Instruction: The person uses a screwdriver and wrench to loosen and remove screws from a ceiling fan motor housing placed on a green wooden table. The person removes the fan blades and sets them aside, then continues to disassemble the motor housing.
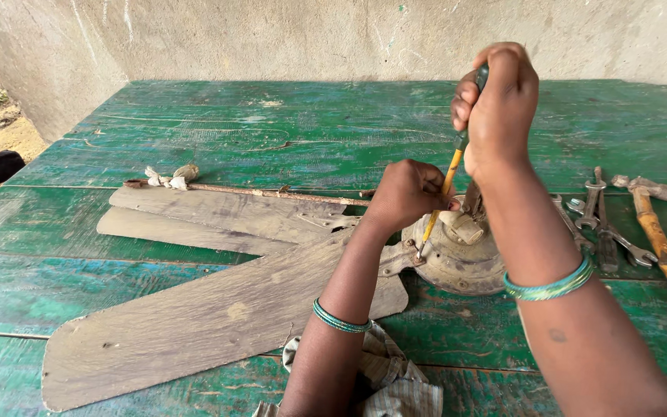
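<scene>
Crumpled cloth (pixel 391 378) lay nearest me, just this side of the fan motor housing (pixel 457 259). Housing sat on the green desk (pixel 272 131), dusty blades (pixel 210 309) fanning out to its left, spanners (pixel 607 232) and a hammer (pixel 661 243) to its right. My right hand (pixel 496 108) was clamped on the screwdriver (pixel 445 189) handle above the housing; my left hand (pixel 411 193) was pinched around the shaft, steadying it. Tip sat at the housing's left rim, where a blade bracket met it. Looked like I was working a bracket screw. Next move, I judged, called for firm downward pressure while turning so the tip didn't slip.
</scene>
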